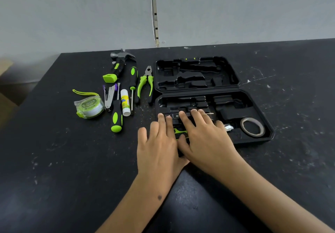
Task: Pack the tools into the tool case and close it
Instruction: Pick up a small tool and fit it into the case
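The black tool case (253,105) lies open on the table, its lid half (232,73) at the back. My left hand (157,145) and my right hand (203,134) press flat, fingers straight, on a black and green tool (179,133) in the case's front left slot. Most of that tool is hidden under my hands. A roll of tape (252,126) sits in the front right pocket. Left of the case lie the hammer (117,66), pliers (146,82), two screwdrivers (133,82) (117,118), a tape measure (88,106), a glue stick (125,102) and a small metal tool (109,96).
The black table (72,160) reaches a grey wall (90,15) at the back. Its left edge drops off near the tape measure. A small white scrap (228,127) lies in the case beside the tape roll.
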